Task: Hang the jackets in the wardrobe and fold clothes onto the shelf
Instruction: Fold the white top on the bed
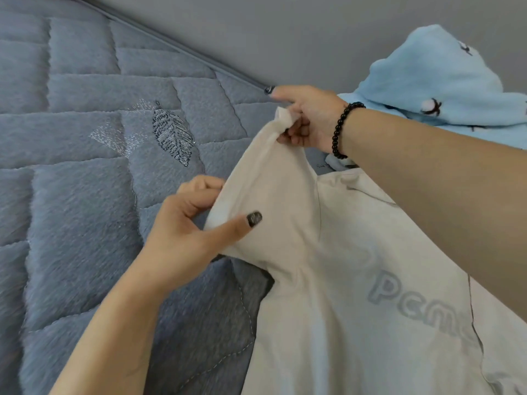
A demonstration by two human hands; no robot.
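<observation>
A beige T-shirt (356,280) with grey lettering lies on the bed at the lower right, and its sleeve is lifted toward the middle. My left hand (185,232) pinches the sleeve's lower edge, thumb on top of the cloth. My right hand (308,118), with a black bead bracelet on the wrist, grips the sleeve's far corner and holds it up above the bed. My right forearm crosses over the shirt's upper part and hides it.
A grey-blue quilted bed cover (85,166) with a stitched leaf pattern fills the left side. A light blue fluffy garment (439,78) lies bunched at the upper right. A grey surface (285,29) rises behind the bed's edge.
</observation>
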